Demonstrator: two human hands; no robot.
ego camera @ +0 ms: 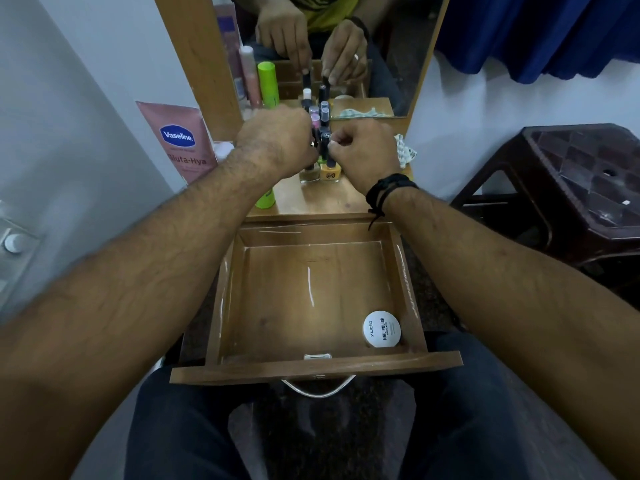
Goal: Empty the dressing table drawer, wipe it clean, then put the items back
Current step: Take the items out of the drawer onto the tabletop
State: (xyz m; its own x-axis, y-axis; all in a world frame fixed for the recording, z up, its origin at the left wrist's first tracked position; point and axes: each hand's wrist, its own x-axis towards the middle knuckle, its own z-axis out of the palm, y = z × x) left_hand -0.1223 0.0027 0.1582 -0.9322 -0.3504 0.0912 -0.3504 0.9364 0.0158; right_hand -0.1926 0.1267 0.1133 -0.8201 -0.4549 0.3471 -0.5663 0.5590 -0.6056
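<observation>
The wooden drawer point(408, 292) is pulled out over my lap. Inside it lies only a round white nail polish remover tub point(382, 329), at the near right corner. On the dressing table top point(322, 199) stands a cluster of nail polish bottles point(323, 119), with a yellow bottle point(330, 172) at its front. Both hands reach into that cluster. My left hand point(277, 140) has its fingers curled around a dark-capped bottle. My right hand point(363, 152) pinches the cap of another bottle. Their bodies are mostly hidden by my fingers.
A pink Vaseline tube point(180, 140) leans at the table's left, and a green bottle point(266, 199) stands beside it. A crumpled cloth point(407, 152) lies at the right behind my wrist. The mirror point(381, 46) rises behind the table. A dark plastic stool point(571, 188) stands to the right.
</observation>
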